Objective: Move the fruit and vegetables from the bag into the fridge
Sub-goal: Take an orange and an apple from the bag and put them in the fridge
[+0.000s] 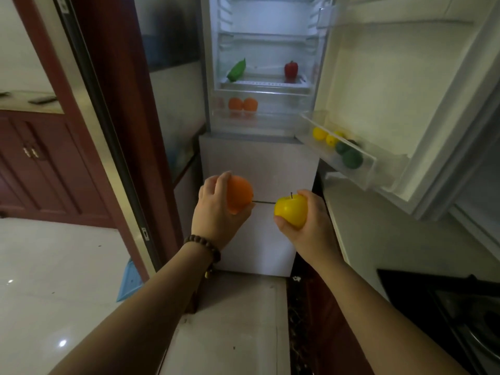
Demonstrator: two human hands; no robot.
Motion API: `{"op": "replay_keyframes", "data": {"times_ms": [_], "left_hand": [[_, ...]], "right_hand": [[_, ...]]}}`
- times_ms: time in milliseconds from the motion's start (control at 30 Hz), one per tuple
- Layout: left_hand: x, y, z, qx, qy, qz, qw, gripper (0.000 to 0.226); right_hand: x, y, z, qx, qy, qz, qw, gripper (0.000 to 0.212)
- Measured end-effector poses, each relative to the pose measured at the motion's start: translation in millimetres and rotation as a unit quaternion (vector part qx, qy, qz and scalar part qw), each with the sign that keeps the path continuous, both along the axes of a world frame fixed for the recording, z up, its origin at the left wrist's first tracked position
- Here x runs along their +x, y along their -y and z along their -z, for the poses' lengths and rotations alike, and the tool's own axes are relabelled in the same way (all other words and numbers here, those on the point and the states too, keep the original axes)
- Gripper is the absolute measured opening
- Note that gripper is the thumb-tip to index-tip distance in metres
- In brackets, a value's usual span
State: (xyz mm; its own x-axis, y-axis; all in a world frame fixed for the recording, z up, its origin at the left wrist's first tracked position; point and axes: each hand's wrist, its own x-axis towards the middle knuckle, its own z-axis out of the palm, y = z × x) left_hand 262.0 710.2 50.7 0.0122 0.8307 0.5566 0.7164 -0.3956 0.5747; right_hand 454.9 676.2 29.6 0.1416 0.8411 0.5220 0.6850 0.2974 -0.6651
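Note:
My left hand (213,209) grips an orange (240,193) in front of the fridge's lower white doors. My right hand (311,223) holds a yellow apple (290,209) with a dark stem, level with the orange. The fridge (262,50) stands open above them. A green vegetable (236,70) and a red pepper (291,69) sit on a shelf inside. Two oranges (243,104) lie in the clear drawer below. The door bin (359,169) holds yellow lemons (326,136) and dark green fruit (351,158). No bag is in view.
The open fridge door (405,90) juts out on the right above a pale counter (378,239) and a dark stove (460,307). A dark red door frame (119,104) stands to the left, with a blue object (130,280) at its foot. Glossy floor tiles lie below.

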Motion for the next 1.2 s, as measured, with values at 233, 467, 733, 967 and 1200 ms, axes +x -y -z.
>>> {"op": "replay_keyframes", "data": {"times_ms": [233,467,733,967,1200], "left_hand": [[-9.9,-113.3,0.7,0.009,0.018,-0.001,1.0,0.077],[-26.2,-258.8,-34.7,0.042,0.038,0.022,0.998,0.078],[-31.9,-392.4,-103.8,0.082,0.09,0.08,0.989,0.077],[-19.1,-483.0,-139.2,0.075,0.163,0.123,0.976,0.076],[-4.4,-586.1,-164.1,-0.083,0.115,0.183,0.973,0.076]], "right_hand": [[-9.0,-109.9,-7.0,0.02,0.005,-0.006,1.0,0.07],[-26.2,-248.4,-52.0,0.059,0.013,0.032,0.998,0.069],[-24.6,-374.9,-115.9,0.103,0.032,0.067,0.992,0.069],[-4.5,-470.2,-156.8,0.098,0.052,0.086,0.99,0.069],[27.6,-565.9,-178.2,0.068,0.049,0.052,0.995,0.067]]}}
